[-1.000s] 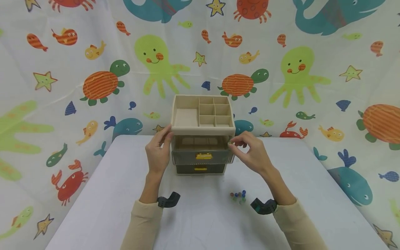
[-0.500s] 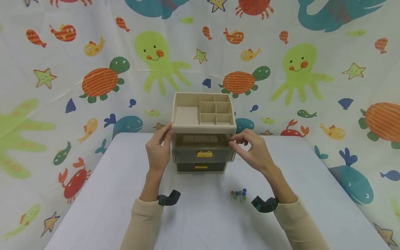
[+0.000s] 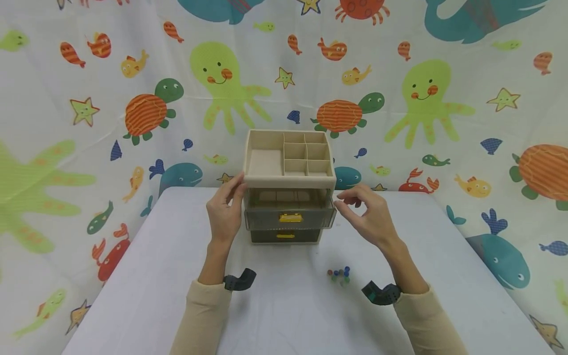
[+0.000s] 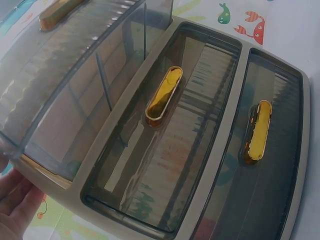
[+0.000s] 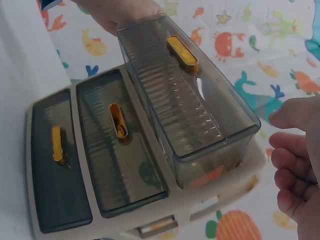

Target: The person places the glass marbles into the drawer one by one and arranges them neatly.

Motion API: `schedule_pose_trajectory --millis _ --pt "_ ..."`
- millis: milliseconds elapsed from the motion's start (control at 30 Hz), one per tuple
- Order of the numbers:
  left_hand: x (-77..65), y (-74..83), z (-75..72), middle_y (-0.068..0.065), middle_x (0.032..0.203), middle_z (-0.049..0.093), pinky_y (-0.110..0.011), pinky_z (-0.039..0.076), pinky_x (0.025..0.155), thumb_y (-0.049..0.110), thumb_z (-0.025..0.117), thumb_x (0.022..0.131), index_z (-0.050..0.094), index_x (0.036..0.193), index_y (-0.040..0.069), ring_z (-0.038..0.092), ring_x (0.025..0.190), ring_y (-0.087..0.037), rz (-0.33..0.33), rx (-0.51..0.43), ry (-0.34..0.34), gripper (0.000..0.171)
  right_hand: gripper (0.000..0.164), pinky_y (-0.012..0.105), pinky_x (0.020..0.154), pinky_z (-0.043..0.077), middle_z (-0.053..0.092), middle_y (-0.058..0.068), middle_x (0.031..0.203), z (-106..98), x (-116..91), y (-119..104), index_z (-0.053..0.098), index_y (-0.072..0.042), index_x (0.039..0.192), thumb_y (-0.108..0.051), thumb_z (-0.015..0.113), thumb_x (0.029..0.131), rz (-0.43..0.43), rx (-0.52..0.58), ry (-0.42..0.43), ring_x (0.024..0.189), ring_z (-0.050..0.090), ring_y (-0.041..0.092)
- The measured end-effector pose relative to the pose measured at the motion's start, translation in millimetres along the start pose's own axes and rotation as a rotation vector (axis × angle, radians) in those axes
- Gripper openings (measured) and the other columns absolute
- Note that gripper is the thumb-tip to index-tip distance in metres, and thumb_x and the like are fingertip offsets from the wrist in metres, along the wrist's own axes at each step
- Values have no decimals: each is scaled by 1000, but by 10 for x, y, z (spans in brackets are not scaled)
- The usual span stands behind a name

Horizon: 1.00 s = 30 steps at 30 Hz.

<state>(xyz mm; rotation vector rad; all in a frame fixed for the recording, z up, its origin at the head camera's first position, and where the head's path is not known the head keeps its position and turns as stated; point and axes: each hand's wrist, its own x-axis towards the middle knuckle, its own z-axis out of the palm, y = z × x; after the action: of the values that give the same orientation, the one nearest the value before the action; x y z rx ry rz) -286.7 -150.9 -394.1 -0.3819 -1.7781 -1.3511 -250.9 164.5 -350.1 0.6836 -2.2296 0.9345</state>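
A cream desktop organizer (image 3: 289,183) with smoky clear drawers stands on the table. Its top drawer (image 3: 266,219) is pulled out; in the right wrist view the two lower drawers (image 5: 120,145) are closed. My left hand (image 3: 224,212) rests at the organizer's upper left side, thumb and index fingertips against it. In the left wrist view part of that hand (image 4: 17,205) shows beside the frame. Just off the drawer's right front corner is my right hand (image 3: 368,214), thumb and fingertips apart, holding nothing. The right wrist view shows this hand (image 5: 300,160) with loosely curled fingers beside the drawer.
Several small round coloured pieces (image 3: 340,274), red, blue and green, lie on the white table (image 3: 284,305) in front of the organizer, to the right. The organizer's top has open compartments (image 3: 306,153). A cloth printed with sea animals (image 3: 339,116) hangs behind.
My right hand had a small greenish piece at its fingertips by the drawer's right side, then reached over the drawer; now it has drawn back to the right without it. The left hand stays put.
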Motion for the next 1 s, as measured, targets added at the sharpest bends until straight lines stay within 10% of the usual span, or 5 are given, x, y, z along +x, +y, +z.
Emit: schedule_pose_trajectory --millis 1000 --pt "25 -10 -7 -16 120 72 -11 53 93 9 65 97 68 126 2 71 108 -27 3 -17 -2 30 22 11 72 46 67 5 90 -3 -397 173 69 -4 105 -6 77 84 81 -17 -15 80 55 13"
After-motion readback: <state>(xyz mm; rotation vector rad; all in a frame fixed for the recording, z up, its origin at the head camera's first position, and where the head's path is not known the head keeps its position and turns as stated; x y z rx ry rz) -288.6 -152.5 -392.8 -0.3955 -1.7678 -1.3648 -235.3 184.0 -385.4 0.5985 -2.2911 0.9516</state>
